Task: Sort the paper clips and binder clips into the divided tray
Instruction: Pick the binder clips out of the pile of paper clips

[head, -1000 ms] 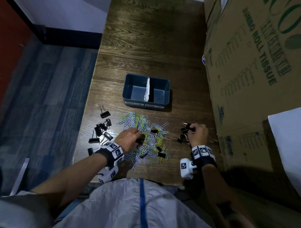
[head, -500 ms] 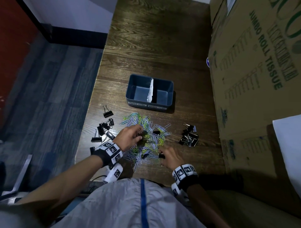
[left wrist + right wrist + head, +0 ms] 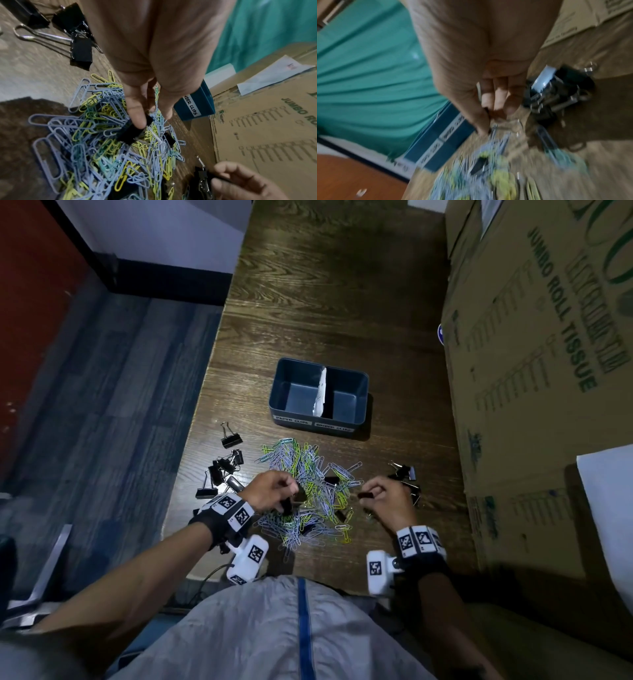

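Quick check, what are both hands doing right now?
Left hand: pinching a black binder clip out of the paper clips.
Right hand: closed on another binder clip.

Counter (image 3: 329, 302): dark brown wood-grain surface, extending away from the viewer, with a patch of reflected light toward its far end. Lighting dim overall.

Floor (image 3: 113, 392): to the left of the counter, grey-blue carpet tiles in a striped pattern.

Walls: a red panel (image 3: 30, 285) at far left; a white wall (image 3: 178, 231) beyond it, finished with a black baseboard (image 3: 164, 282) where it meets the floor.

Right side: a large cardboard carton (image 3: 534, 371) stands against the counter's right edge, printed in green with "JUMBO ROLL TISSUE". A white sheet (image 3: 609, 508) lies against its lower right part.

The left wrist view shows a teal curtain (image 3: 267, 29) behind the carton.
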`<state>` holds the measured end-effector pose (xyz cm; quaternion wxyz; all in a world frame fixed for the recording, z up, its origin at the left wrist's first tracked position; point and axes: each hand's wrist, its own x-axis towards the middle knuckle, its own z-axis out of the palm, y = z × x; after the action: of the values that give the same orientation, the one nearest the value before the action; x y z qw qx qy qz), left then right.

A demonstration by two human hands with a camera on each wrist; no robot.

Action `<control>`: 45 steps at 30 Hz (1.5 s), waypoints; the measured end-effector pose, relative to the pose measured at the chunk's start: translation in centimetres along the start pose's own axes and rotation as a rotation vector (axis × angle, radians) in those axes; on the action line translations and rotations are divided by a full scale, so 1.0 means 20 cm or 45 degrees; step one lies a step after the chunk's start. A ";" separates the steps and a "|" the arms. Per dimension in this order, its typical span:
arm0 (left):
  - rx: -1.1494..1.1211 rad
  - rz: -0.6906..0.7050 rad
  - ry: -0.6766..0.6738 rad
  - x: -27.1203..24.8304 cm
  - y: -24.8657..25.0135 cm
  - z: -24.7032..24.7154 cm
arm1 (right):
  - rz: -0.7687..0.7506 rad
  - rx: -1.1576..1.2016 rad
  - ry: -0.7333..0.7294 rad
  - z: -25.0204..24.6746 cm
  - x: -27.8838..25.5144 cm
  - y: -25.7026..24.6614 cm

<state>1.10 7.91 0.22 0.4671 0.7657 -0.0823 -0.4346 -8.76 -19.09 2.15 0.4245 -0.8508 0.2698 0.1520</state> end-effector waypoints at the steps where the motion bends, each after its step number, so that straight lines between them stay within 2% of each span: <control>1: 0.016 -0.006 0.036 0.00 0.00 0.00 | 0.015 0.001 0.096 -0.04 0.02 0.00; 4: 0.008 0.006 0.132 0.00 -0.01 0.00 | 0.053 -0.022 0.388 -0.14 0.08 0.03; 6: 0.049 0.052 0.209 -0.01 -0.01 0.00 | 0.105 -0.013 0.499 -0.18 0.12 0.08; 8: 0.272 0.134 0.356 -0.04 0.00 -0.01 | 0.161 -0.007 0.541 -0.20 0.16 0.13; 10: 0.621 0.204 0.453 -0.07 -0.02 -0.01 | 0.188 -0.010 0.541 -0.21 0.19 0.16; 13: 1.059 0.148 0.372 -0.12 -0.05 0.02 | 0.169 -0.071 0.570 -0.18 0.18 0.14; 16: 1.284 0.073 0.237 -0.13 -0.09 0.08 | -0.015 -0.279 0.592 -0.09 0.13 0.08; 17: 1.301 0.070 0.228 -0.12 -0.11 0.10 | -0.128 -0.306 0.524 -0.04 0.10 0.06; 19: 1.273 0.104 0.255 -0.10 -0.11 0.13 | -0.348 -0.308 0.277 0.08 0.04 0.03; 21: 1.222 0.144 0.285 -0.09 -0.09 0.14 | -0.489 -0.365 0.062 0.19 -0.02 -0.03; 23: 1.209 0.201 0.294 -0.09 -0.06 0.15 | -0.534 -0.382 -0.103 0.28 -0.04 -0.09; 27: 1.153 0.404 0.284 -0.08 -0.02 0.13 | -0.496 -0.340 -0.372 0.41 -0.03 -0.22; 29: 1.077 0.488 0.241 -0.07 -0.01 0.12 | -0.467 -0.222 -0.379 0.45 -0.02 -0.27; 32: 0.939 0.499 0.240 -0.07 0.03 0.09 | -0.327 -0.092 -0.227 0.45 0.01 -0.32; 37: 0.823 0.459 0.302 -0.09 0.05 0.02 | -0.271 -0.021 -0.179 0.39 0.04 -0.28; 40: 0.827 0.430 0.331 -0.10 0.04 -0.05 | -0.230 -0.150 -0.060 0.35 0.05 -0.22; 45: 0.845 0.318 0.562 -0.13 0.01 -0.21 | -0.288 -0.314 -0.228 0.33 0.04 -0.13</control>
<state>2.79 11.88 2.70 0.2506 0.9335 -0.2081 -0.1498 -6.88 -12.80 -0.52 0.3537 -0.9044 0.1128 0.2101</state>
